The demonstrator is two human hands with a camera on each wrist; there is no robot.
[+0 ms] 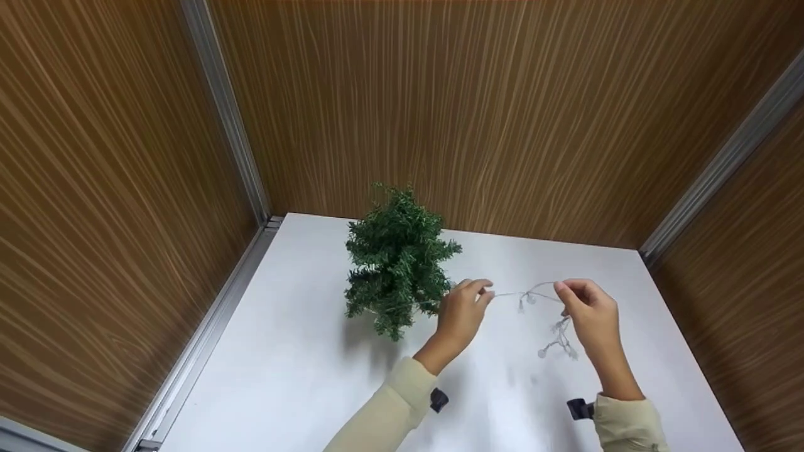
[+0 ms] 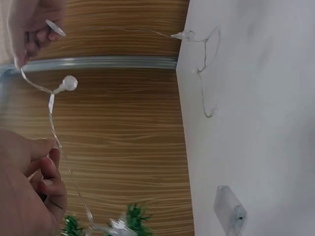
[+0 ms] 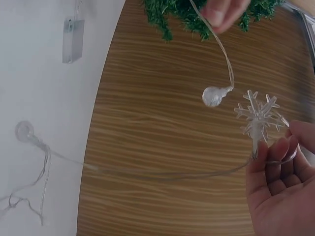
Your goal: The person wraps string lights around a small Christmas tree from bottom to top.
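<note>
A clear string of fairy lights (image 1: 561, 342) stretches between my two hands, and a loose length dangles below the right one. My left hand (image 1: 461, 314), just right of the green artificial tree (image 1: 399, 263), pinches the wire between thumb and forefinger. Farther right, my right hand (image 1: 590, 314) pinches another stretch of it. In the right wrist view a clear snowflake ornament (image 3: 257, 118) sticks up beside the right fingertips. A clear round bulb (image 3: 213, 96) hangs on the wire between the hands. Near the tree, the left wrist view has part of the string with a clear ornament (image 2: 120, 227).
The tree stands on a white table (image 1: 282, 376). A translucent box (image 3: 73, 42), joined to wire, lies on the table in the wrist views. Wood-grain panels (image 1: 440, 113) with metal rails (image 1: 229, 113) enclose the table at the back and sides.
</note>
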